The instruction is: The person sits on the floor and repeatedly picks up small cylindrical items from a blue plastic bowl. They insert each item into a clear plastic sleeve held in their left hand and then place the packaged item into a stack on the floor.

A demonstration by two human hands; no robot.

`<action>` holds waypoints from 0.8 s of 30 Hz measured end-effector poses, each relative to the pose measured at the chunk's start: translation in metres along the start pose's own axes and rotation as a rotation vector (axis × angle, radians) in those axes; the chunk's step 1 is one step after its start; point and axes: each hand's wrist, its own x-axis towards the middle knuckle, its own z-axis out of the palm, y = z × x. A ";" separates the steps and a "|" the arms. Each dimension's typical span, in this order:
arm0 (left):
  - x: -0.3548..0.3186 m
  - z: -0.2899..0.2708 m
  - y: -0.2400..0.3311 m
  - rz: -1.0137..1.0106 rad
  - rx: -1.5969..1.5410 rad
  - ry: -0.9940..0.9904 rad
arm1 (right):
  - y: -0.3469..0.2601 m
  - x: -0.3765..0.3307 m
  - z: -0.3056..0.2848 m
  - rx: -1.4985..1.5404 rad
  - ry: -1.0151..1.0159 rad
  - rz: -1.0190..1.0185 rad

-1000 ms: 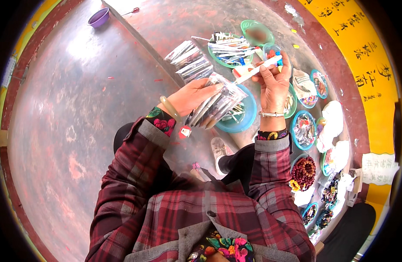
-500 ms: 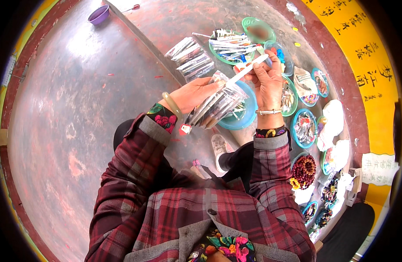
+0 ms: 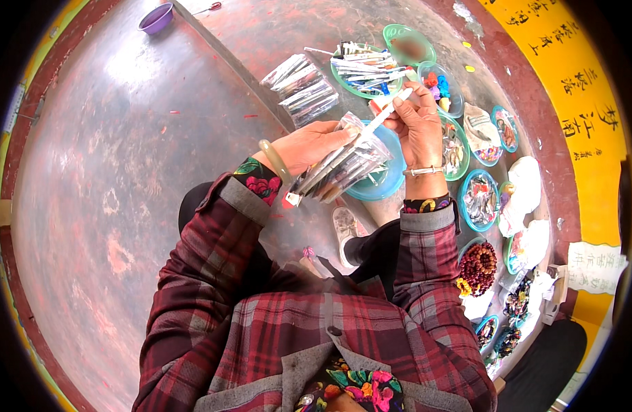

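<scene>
A clear plastic bag [image 3: 347, 168] packed with slim pen-like sticks is gripped at its upper left side by my left hand [image 3: 309, 145]. The fingers and thumb of my right hand [image 3: 420, 127] pinch a white pen [image 3: 383, 118] near its upper end. The pen slants down to the left, its lower part at the mouth of the bag; whether its tip is inside or in front of the plastic I cannot tell. Behind the bag stands a blue basin [image 3: 393, 189], partly hidden, with a few thin pieces in it.
Beyond my hands, more bagged pens [image 3: 309, 101] lie on the floor beside a green basin [image 3: 338, 80] heaped with pens. Several bowls of small goods line the right side, among them a blue bowl [image 3: 461, 214] and dark red beads [image 3: 478, 269]. A purple basin [image 3: 156, 19] sits far left.
My right hand has brought the white pen slightly down and left, further along the bag. The bag has tilted and shifted a little; my left hand keeps its grip.
</scene>
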 end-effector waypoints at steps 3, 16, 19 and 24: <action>0.001 -0.002 -0.003 0.005 0.031 0.005 | -0.002 -0.002 0.002 -0.028 -0.026 -0.027; 0.009 -0.005 -0.009 -0.001 0.047 0.121 | -0.004 -0.006 0.009 -0.087 -0.053 0.017; 0.007 -0.001 -0.004 0.030 0.031 0.140 | -0.002 -0.008 0.012 -0.110 -0.051 0.018; 0.010 0.000 -0.003 0.131 0.053 0.150 | 0.014 -0.010 0.017 -0.147 -0.114 -0.059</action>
